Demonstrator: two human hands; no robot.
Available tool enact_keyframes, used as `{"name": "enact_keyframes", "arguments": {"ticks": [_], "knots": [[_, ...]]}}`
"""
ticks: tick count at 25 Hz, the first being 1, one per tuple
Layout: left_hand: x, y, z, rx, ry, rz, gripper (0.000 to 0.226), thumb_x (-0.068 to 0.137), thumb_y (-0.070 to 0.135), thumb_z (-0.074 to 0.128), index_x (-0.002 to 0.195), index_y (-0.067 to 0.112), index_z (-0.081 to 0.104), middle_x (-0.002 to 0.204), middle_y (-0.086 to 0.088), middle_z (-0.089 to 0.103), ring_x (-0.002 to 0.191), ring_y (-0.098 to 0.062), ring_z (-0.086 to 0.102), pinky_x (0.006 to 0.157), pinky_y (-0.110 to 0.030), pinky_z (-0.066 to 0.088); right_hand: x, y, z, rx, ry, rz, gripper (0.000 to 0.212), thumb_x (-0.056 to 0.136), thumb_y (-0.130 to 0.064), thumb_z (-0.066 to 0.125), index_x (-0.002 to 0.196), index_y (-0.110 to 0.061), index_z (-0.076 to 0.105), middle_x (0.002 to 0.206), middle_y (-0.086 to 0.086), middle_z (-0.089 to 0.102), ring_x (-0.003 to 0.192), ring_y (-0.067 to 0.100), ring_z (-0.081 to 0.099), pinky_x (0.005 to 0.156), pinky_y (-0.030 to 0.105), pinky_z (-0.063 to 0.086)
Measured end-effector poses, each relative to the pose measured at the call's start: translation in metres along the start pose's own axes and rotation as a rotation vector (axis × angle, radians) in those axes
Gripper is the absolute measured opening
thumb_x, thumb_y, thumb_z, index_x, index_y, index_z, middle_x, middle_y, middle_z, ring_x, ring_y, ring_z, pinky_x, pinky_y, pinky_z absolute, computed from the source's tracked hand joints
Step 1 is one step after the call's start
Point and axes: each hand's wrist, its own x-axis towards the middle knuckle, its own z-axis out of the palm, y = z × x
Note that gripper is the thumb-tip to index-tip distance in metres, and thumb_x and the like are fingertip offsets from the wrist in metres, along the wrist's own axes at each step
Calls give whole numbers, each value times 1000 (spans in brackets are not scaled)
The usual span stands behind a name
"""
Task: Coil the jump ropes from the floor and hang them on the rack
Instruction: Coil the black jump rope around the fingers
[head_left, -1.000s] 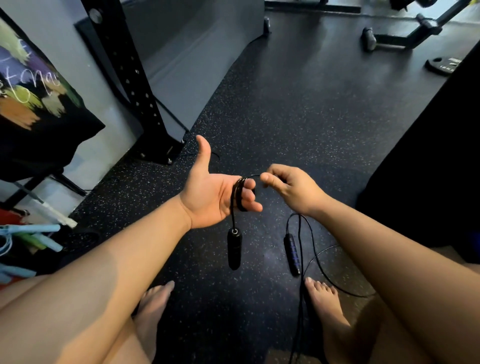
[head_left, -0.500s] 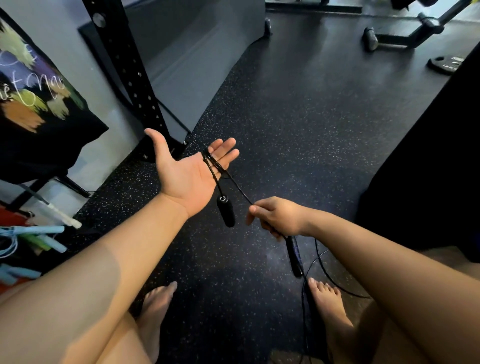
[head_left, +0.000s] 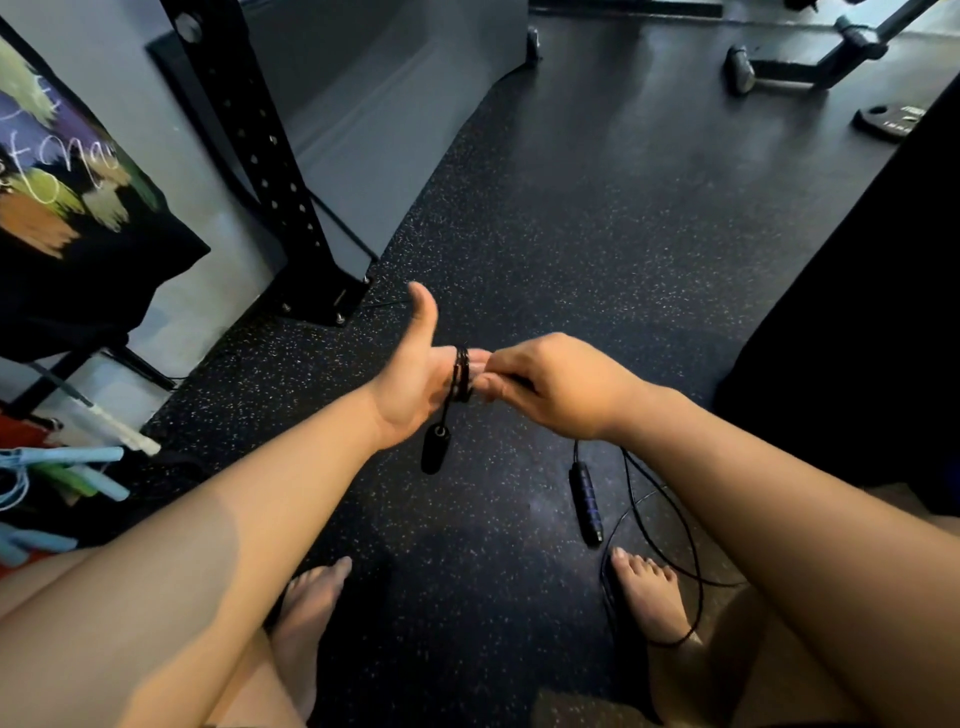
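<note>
The rope (head_left: 461, 375) lies as a few tight turns round the fingers of the left hand (head_left: 415, 382), held in the air in front of the person. One handle (head_left: 435, 451) hangs free just below that palm. The left hand is spread flat, fingers straight and thumb up, acting as the former for the coil. The right hand (head_left: 550, 387) is closed, pinching the cord right at the left fingertips. From under the right wrist the cord drops to the second handle (head_left: 586, 501); whether its end touches the floor (head_left: 571, 234) cannot be told.

Step in hand, as judged: winding the next turn.
- Hold the left fingers straight and together so that the turns do not slip off.
- Lay each turn beside the last one under light, even tension.
- Feed the slack (head_left: 670, 551) through the pinch; do not jerk it.

Obstruction: the slack loops on the floor round the right foot (head_left: 649, 597) and may snag there. Lift the foot or draw the cord clear before pulling. The hanging handle may swing and loosen the coil.

Surroundings: a perforated black post (head_left: 270, 171) stands ahead to the left, bolted to the floor. Pale blue ropes (head_left: 67, 467) lie at the far left. A bench base (head_left: 810, 57) and a plate (head_left: 888, 122) are well apart, ahead to the right.
</note>
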Motion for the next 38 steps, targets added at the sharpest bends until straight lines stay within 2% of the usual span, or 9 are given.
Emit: {"name": "enact_keyframes", "arguments": {"ticks": [4,10,13,19,24,28,32,36,38], "knots": [[-3,1,15,57,-215,-83,137,62,91,-13,126,-3,63,126,-26,68,122,-31,65,107,-33,42,-1,15,-8,86,82,39,32,98,-43,57,85,-15,66,73,-4,65,65,16,59,62,37,49],[-7,10,21,-189,-315,-97,128,53,101,-1,93,0,66,76,-14,73,90,-36,73,101,-35,49,-12,38,5,424,129,272,34,96,-39,61,81,-9,62,62,-1,49,58,6,40,56,27,36],[-9,12,22,-348,-236,-46,121,51,106,1,84,7,63,66,-6,63,78,-32,70,99,-40,36,-16,38,15,515,112,363,38,102,-36,51,75,-10,55,63,-9,38,57,2,34,55,21,32],[-12,12,20,-564,-58,61,112,61,104,9,85,7,59,69,-6,56,80,-31,66,83,-35,56,-18,37,30,587,-24,538,43,103,-48,42,73,-24,62,58,-11,44,50,5,42,54,26,41],[-14,18,10,-758,109,244,111,67,101,18,103,4,58,84,-9,67,96,-34,70,105,-43,50,-21,30,42,561,-220,567,43,106,-43,38,88,-13,64,63,6,52,54,20,53,58,32,47],[-10,20,-2,-852,225,382,116,71,98,27,119,-4,51,101,-18,65,107,-33,67,109,-53,47,-18,15,38,397,-352,480,35,107,-38,37,95,-20,65,67,-5,54,50,1,52,56,19,43],[-4,17,-5,-780,283,357,130,75,96,17,142,-14,36,113,-24,72,121,-35,64,115,-53,40,-12,-5,30,169,-386,304,37,106,-40,37,103,-20,68,76,-12,58,73,6,58,73,28,45],[2,3,-2,-355,285,119,135,70,95,-6,154,-4,30,133,-11,68,132,-23,57,126,-53,10,-8,-17,18,-62,-298,137,42,104,-44,39,87,-12,62,73,0,63,68,22,56,62,34,42],[1,-2,5,-169,220,27,136,68,94,-11,148,-3,41,121,-7,74,121,-13,63,124,-44,22,-5,-19,8,-143,-199,52,38,103,-44,44,83,-16,60,72,0,61,65,21,51,59,33,35]]}}
